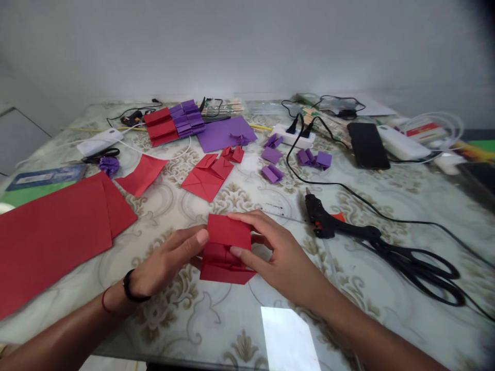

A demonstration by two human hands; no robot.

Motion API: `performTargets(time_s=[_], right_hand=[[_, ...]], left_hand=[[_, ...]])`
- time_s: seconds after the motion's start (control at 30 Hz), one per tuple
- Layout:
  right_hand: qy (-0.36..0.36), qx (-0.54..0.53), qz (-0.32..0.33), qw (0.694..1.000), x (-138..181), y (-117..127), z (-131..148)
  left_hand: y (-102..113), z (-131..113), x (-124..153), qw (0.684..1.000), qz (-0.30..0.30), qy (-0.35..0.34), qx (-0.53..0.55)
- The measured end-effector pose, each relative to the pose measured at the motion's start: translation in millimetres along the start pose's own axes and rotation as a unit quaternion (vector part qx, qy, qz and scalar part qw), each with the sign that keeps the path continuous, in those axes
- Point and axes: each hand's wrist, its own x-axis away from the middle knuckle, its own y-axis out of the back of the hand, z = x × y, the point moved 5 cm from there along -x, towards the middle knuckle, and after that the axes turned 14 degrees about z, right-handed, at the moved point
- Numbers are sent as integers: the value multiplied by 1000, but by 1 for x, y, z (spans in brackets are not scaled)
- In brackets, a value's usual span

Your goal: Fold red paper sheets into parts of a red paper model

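A folded red paper piece [228, 231] is between my two hands, just above the near middle of the table. It has a flat upper panel, a creased middle and a flap standing out at its lower edge. My left hand [170, 260] holds its left edge, thumb on top and the other fingers mostly hidden beneath. From the right, my right hand [276, 252] grips it with the thumb on the middle crease and the index finger along the top edge. Farther off lies another folded red paper [208, 180], with a small red folded piece [232, 154] at its corner.
Large red sheets [54, 237] cover the left side. A black glue gun [320, 214] and black-handled scissors [417, 268] lie at right. Behind are purple folded pieces [272, 174], a purple sheet [224, 133], a white power strip [294, 136] with cables, and a black phone [367, 145].
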Motion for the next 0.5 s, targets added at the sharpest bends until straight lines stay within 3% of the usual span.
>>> performTargets(time_s=[0.17,0.5], right_hand=[[-26,3,-7,1000,0,0,0],[-54,1,-37,998,0,6,-2]], left_hand=[[-11,-5,-4,998,52,30,7],[-5,-4,-8,1000,14,15,-5]])
